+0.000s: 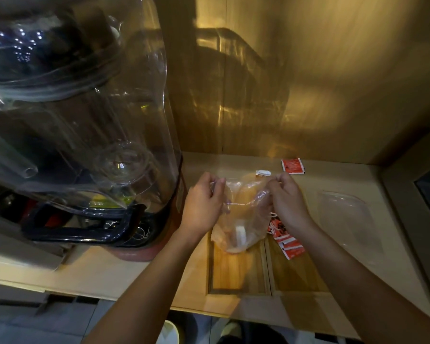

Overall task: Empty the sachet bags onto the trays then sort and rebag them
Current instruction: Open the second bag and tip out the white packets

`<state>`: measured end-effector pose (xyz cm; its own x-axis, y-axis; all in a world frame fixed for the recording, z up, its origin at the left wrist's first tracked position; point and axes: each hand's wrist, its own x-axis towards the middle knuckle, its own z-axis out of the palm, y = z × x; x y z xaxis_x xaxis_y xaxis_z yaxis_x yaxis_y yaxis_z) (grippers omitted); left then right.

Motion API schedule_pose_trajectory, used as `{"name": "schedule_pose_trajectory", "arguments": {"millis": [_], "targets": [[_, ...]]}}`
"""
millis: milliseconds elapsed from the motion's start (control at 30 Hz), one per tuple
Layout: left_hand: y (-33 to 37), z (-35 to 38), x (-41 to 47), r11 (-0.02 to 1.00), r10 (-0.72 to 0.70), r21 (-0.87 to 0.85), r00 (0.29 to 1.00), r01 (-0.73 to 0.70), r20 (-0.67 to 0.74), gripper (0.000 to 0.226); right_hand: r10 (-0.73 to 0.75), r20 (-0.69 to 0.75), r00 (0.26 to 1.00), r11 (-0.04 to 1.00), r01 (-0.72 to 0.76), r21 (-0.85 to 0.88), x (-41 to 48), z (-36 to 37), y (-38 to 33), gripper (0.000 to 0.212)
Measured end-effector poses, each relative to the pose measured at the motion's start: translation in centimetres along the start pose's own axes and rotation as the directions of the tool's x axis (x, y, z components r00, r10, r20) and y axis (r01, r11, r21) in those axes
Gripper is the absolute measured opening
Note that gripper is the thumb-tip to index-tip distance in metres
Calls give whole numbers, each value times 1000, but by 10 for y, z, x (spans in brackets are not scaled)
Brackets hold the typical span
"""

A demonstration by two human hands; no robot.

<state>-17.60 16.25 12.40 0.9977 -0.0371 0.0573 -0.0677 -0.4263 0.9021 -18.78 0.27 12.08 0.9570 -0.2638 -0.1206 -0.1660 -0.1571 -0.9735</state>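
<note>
Clear bag (243, 214) pinched between left hand (204, 207), right hand (287, 202)

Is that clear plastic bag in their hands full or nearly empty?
Nearly empty: the clear bag, held between left hand and right hand, shows one white sachet.

A clear plastic bag (238, 219) hangs open above the left wooden tray (236, 271), a white sachet (240, 235) seemingly inside it. Red sachets (287, 240) lie heaped on the right tray (298, 274). One red sachet (293, 166) and a white one (263, 173) lie farther back.
</note>
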Motion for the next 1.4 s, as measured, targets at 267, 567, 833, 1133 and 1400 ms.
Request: {"name": "schedule_pose_trajectory", "arguments": {"millis": [267, 567, 833, 1133, 1400], "targets": [[12, 7, 7, 998, -40, -51, 999, 41, 19, 20, -44, -55, 998, 996, 48, 73, 6, -14, -12, 18], [41, 28, 25, 997, 78, -32, 994, -76, 76, 24, -83, -194, 978, 997, 82, -16, 19, -51, -11, 22], [85, 76, 47, 988, 109, -131, 980, -87, 168, 22, -149, -334, 931, 988, 128, -83, 23, -120, -28, 24], [102, 168, 30, 981, 174, -133, 935, -139, 308, 28, -77, -451, 889, 983, -7, -182, 1, -197, 3, 9], [30, 239, -3, 964, 76, 170, 821, -207, 565, 16, 165, -400, 902, 793, -362, -489, -15, -225, 116, 22]]}}
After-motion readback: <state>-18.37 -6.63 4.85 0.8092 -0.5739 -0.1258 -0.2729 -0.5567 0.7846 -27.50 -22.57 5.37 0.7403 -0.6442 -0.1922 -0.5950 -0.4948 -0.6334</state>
